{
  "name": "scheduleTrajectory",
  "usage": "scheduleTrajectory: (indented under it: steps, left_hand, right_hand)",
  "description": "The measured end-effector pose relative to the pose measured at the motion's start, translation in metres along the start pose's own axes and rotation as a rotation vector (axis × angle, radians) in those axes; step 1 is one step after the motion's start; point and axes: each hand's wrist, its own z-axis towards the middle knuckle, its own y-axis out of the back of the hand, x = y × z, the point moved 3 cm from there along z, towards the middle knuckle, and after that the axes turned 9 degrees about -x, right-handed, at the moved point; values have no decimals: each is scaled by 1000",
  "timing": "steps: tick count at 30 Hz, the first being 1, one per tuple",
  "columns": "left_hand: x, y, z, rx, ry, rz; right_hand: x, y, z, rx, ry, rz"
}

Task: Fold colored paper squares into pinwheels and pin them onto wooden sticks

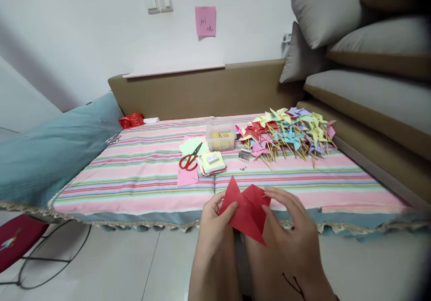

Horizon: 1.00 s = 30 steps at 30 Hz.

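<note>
Both my hands hold a piece of red paper (247, 209), partly folded with pointed flaps, in front of the striped mattress edge. My left hand (214, 220) pinches its left flap between thumb and fingers. My right hand (289, 229) grips its right side, fingers curled over the top edge. On the mattress beyond lie red-handled scissors (189, 159), a stack of coloured paper squares (211, 163), a clear box of wooden sticks (221, 135) and a pile of finished paper pinwheels (289, 132).
A striped pink sheet (141, 175) covers the mattress. A blue pillow (50, 148) lies at left, grey cushions (363, 45) at right. A small metal stapler (244, 155) sits near the pinwheels. A red stool (16, 240) stands on the tiled floor at lower left.
</note>
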Motion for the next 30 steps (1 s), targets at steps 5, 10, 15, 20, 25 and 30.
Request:
scheduleTrajectory:
  steps: [5,10,15,20,25,30]
  left_hand:
    - [-8,10,-29,155,15,215]
    - [-10,14,-44,248,-16,322]
    - [-9,14,-50,311,-33,406]
    - [-7,11,-52,346,-100,433]
    - [-6,10,-51,305,-92,445]
    - [-3,6,-49,185,-37,430]
  right_hand:
    - [-14,16,-10,400,-358,248]
    - [-5,19,-17,450,-322,409]
    - [-1,20,-22,407,-339,456]
    - [-6,18,-32,280,-634,507]
    - [-5,16,-34,209,-756,521]
    - [-9,12,-35,265,-710,435]
